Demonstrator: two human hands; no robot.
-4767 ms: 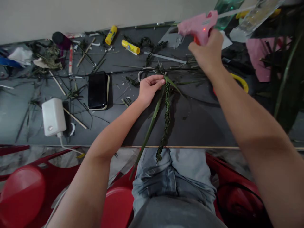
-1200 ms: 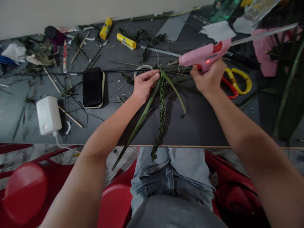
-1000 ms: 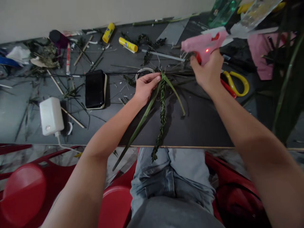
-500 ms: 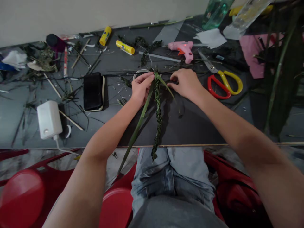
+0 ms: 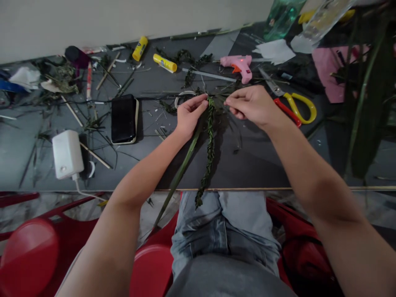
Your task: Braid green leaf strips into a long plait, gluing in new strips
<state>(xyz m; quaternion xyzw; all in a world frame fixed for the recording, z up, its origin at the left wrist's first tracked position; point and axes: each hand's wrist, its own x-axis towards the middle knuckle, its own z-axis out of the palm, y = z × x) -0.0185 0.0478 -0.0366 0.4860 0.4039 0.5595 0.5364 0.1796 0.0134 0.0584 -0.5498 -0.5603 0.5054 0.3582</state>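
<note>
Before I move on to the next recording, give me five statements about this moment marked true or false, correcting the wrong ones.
1. The left hand is at the upper end of the braided green strand. True.
2. The right hand is gripping the pink glue gun. False: it lies on the table, out of both hands.
3. The scissors have one red and one yellow handle. True.
4. The black device rests on top of the white box. False: they lie apart.
5. The strand's lower end stops short of the table's front edge. False: it hangs past it.
</note>
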